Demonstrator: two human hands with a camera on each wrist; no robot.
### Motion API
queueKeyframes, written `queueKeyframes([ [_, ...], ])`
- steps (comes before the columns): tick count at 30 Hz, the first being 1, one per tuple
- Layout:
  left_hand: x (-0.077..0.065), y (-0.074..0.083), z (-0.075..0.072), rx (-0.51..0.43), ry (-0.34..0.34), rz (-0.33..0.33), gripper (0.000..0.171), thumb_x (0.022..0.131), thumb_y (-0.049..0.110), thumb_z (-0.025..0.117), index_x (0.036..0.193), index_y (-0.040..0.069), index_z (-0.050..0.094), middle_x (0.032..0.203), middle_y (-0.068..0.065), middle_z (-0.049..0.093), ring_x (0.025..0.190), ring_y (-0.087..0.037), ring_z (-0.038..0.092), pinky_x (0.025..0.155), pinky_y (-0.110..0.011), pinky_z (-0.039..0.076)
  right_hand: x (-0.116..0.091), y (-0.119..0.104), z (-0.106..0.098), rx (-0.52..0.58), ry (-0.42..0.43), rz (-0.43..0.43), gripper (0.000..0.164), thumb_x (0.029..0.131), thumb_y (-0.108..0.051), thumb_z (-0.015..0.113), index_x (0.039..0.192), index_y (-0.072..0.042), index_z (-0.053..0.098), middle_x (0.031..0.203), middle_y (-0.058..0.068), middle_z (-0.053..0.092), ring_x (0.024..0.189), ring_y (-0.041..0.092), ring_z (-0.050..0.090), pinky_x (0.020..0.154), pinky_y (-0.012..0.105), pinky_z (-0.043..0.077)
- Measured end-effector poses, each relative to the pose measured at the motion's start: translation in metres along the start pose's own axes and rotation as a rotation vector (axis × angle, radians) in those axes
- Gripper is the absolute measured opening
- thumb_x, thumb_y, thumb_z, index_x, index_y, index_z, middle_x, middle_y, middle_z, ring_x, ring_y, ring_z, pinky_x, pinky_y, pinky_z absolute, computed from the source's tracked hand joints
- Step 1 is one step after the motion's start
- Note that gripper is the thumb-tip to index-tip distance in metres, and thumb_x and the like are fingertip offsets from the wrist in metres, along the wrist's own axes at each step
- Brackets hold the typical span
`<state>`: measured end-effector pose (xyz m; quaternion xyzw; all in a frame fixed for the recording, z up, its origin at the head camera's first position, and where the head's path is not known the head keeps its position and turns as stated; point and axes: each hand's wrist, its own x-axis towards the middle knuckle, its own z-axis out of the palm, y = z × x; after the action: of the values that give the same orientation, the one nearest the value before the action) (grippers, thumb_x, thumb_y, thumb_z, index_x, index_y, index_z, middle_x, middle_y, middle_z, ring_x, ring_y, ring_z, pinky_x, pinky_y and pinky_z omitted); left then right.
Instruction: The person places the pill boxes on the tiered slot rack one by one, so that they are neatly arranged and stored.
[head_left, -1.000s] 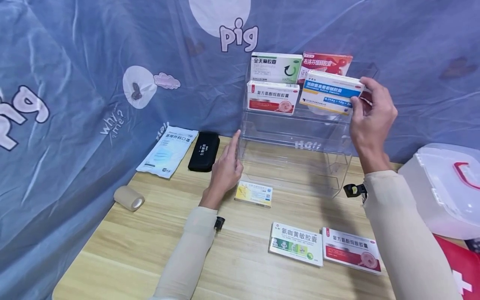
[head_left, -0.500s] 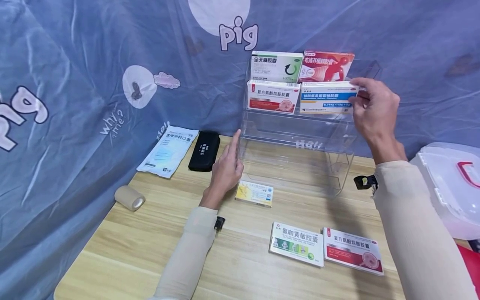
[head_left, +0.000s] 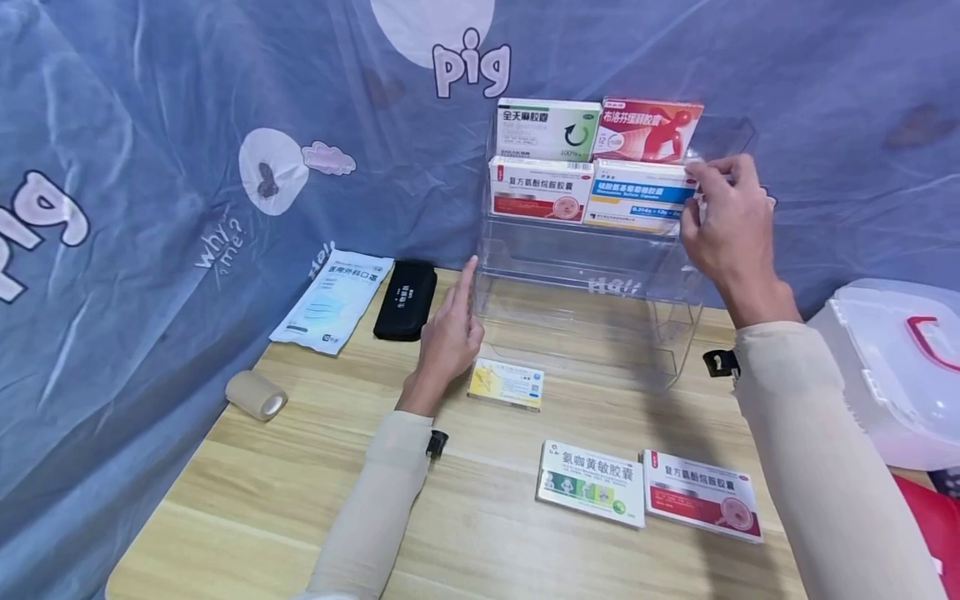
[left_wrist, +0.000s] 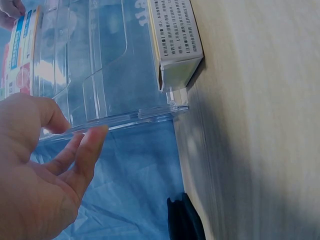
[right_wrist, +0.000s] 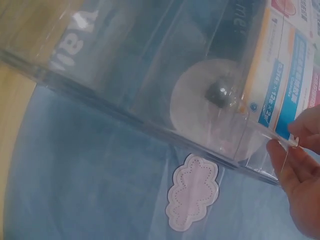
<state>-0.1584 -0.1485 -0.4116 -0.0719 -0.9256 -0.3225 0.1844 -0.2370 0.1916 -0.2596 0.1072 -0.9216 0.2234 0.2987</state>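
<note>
In the head view, my right hand (head_left: 731, 237) pinches the right end of a blue-and-white medicine box (head_left: 637, 196). The box stands on the upper level of a clear acrylic display rack (head_left: 555, 250), right of a red-and-white medicine box (head_left: 536, 192). Behind these stand a green-and-white medicine box (head_left: 547, 129) and a red medicine box (head_left: 648, 131). The right wrist view shows fingers at the box's corner by the rack's edge. My left hand (left_wrist: 45, 165) grips the rack's side panel between thumb and fingers.
A yellow-and-white box (head_left: 506, 383) lies by the rack's front. Closer lie a green-and-white box (head_left: 590, 483) and another red-and-white box (head_left: 702, 496). At left are a mask packet (head_left: 330, 302), a black case (head_left: 405, 300) and a bandage roll (head_left: 257, 395); at right, a white lidded bin (head_left: 892, 375).
The blue-and-white box has come down from a tilt in front of the red box to stand level beside the red-and-white one. My left hand has stayed at the rack.
</note>
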Motion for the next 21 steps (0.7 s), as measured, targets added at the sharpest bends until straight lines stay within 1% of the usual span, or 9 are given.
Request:
queueKeyframes([
  [5,0.001,0.000,0.000,-0.004,0.000,-0.007,0.100,0.096,-0.001,0.060,0.173,0.039,0.012,0.142,-0.013,0.062,0.077,-0.030,0.058,0.059,-0.043,0.051,-0.005,-0.002,0.000,0.004,-0.010,0.034,0.046,0.103,-0.008,0.053,0.148,0.003,0.057,0.149,0.027,0.053,0.130,0.052,0.058,0.113,0.066,0.048],
  [10,0.000,-0.001,0.002,-0.015,-0.008,-0.005,0.099,0.096,-0.001,0.060,0.174,0.038,0.011,0.142,-0.013,0.063,0.076,-0.029,0.058,0.059,-0.042,0.051,-0.011,-0.005,0.002,0.035,0.007,0.043,0.044,0.103,-0.007,0.055,0.145,0.003,0.058,0.156,0.024,0.052,0.142,0.049,0.054,0.123,0.061,0.041],
  [13,-0.001,-0.001,0.002,-0.017,-0.011,0.000,0.099,0.096,-0.001,0.059,0.174,0.038,0.011,0.140,-0.013,0.063,0.075,-0.030,0.058,0.058,-0.042,0.051,-0.013,-0.005,0.002,0.056,0.008,0.045,0.049,0.101,-0.005,0.057,0.149,0.002,0.056,0.160,0.023,0.051,0.149,0.048,0.048,0.129,0.058,0.035],
  [15,-0.001,-0.002,0.002,-0.017,-0.007,0.002,0.099,0.096,-0.001,0.059,0.174,0.037,0.012,0.138,-0.013,0.064,0.076,-0.029,0.058,0.059,-0.042,0.051,-0.016,-0.006,0.003,0.072,0.015,0.043,0.055,0.099,-0.004,0.059,0.153,0.000,0.054,0.163,0.022,0.048,0.152,0.047,0.045,0.130,0.057,0.032],
  [18,-0.001,-0.002,0.001,-0.016,-0.003,0.007,0.099,0.096,-0.001,0.060,0.174,0.037,0.012,0.139,-0.013,0.064,0.076,-0.029,0.058,0.059,-0.042,0.052,-0.022,-0.009,0.004,0.099,0.035,0.043,0.063,0.097,-0.003,0.063,0.158,-0.004,0.048,0.168,0.020,0.042,0.157,0.042,0.039,0.133,0.053,0.029],
  [21,0.001,-0.003,-0.001,-0.015,0.000,0.012,0.099,0.096,-0.001,0.060,0.174,0.037,0.012,0.139,-0.014,0.063,0.076,-0.029,0.058,0.059,-0.042,0.052,-0.031,-0.014,0.007,0.124,0.071,0.030,0.067,0.096,-0.003,0.066,0.160,-0.005,0.046,0.170,0.019,0.037,0.160,0.036,0.034,0.134,0.049,0.027],
])
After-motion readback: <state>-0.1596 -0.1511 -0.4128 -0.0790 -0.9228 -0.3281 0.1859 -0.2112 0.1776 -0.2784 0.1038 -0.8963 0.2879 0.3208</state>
